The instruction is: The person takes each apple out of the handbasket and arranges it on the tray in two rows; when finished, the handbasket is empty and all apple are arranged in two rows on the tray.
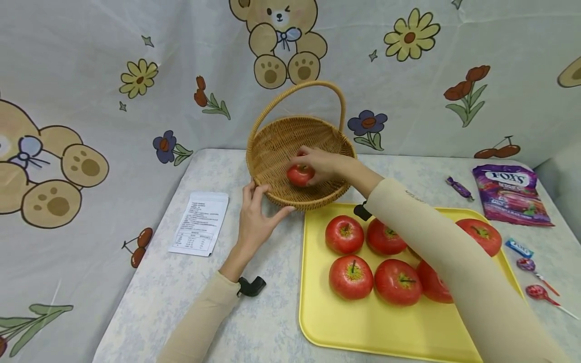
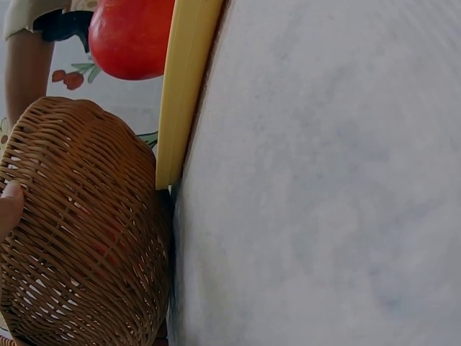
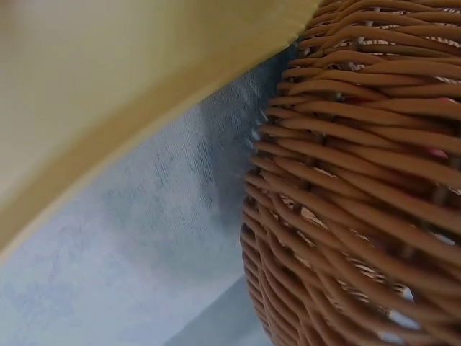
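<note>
A wicker basket (image 1: pixel 272 146) with a tall arched handle stands at the table's back, its opening tipped toward me. My left hand (image 1: pixel 255 224) grips its front left rim, fingertips over the edge and thumb along the outside. Inside the basket, my right hand (image 1: pixel 326 164) holds a red apple (image 1: pixel 297 176) low against the woven wall, fingers over its top and thumb at its side. In the left wrist view the basket's woven side (image 2: pixel 86 209) shows with my left thumb (image 2: pixel 10 205) on it. The right wrist view has only the basket's outside (image 3: pixel 360 166), hiding the right hand.
A yellow tray (image 1: pixel 345 330) with several red apples (image 1: pixel 351 277) lies right of the basket, partly under my right forearm. A white printed packet (image 1: pixel 199 224) is at left. A purple candy bag (image 1: pixel 513 196), wrapped sweets (image 1: pixel 459 188) and lollipops (image 1: pixel 537 292) lie at right.
</note>
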Demonstrator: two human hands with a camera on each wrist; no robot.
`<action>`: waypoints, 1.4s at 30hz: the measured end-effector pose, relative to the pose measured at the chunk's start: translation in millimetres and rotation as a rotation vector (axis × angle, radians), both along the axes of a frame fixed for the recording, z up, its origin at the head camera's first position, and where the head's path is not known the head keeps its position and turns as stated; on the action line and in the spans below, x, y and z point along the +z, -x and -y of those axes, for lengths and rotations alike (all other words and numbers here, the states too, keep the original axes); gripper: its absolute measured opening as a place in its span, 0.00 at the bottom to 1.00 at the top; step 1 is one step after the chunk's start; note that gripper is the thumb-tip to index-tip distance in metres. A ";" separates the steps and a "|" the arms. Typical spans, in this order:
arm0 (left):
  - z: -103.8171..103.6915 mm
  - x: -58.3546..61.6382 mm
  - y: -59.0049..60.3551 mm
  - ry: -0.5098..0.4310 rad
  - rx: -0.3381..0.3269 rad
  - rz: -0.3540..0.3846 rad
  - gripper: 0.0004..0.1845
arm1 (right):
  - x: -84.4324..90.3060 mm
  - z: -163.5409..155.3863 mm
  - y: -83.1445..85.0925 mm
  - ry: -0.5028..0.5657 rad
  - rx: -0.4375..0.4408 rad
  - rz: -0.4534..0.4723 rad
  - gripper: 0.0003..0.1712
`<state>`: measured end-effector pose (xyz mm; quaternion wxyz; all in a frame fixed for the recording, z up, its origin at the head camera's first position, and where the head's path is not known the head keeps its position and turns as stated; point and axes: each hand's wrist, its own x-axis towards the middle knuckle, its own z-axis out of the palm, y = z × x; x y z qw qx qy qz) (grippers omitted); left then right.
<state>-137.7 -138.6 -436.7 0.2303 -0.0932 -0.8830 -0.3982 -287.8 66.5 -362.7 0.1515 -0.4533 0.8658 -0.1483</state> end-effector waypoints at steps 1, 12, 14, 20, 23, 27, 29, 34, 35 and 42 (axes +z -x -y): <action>0.2 -0.1 -0.2 0.000 -0.001 -0.002 0.34 | 1.7 -1.5 -1.7 0.005 0.004 -0.007 0.36; 0.7 -0.8 -0.4 -0.001 -0.009 -0.005 0.34 | 35.8 -35.7 -26.5 0.141 0.023 -0.080 0.35; 0.7 -1.0 0.0 -0.006 -0.011 -0.006 0.34 | 43.8 -45.1 -31.2 0.166 0.019 -0.087 0.35; 0.2 -0.1 -0.7 -0.017 -0.017 -0.013 0.34 | 66.0 -75.9 -47.3 0.260 0.026 -0.118 0.36; 0.0 -0.5 -1.5 -0.017 -0.016 -0.014 0.34 | 73.6 -92.1 -55.8 0.276 0.017 -0.158 0.37; -0.8 0.1 -2.2 -0.012 -0.012 -0.008 0.34 | 79.8 -114.2 -69.5 0.248 -0.017 -0.179 0.40; -1.4 0.5 -2.4 -0.011 -0.011 -0.006 0.34 | 80.4 -125.0 -77.4 0.232 -0.036 -0.175 0.41; -2.1 0.4 -2.3 -0.017 -0.021 0.001 0.34 | 79.7 -150.6 -98.3 0.219 -0.050 -0.180 0.43; -2.0 0.4 -2.2 -0.020 -0.024 0.003 0.34 | 79.4 -155.7 -102.6 0.217 -0.050 -0.186 0.43; -1.0 -0.1 -2.0 -0.034 -0.038 -0.007 0.34 | 76.0 -184.8 -135.3 0.151 -0.124 -0.167 0.45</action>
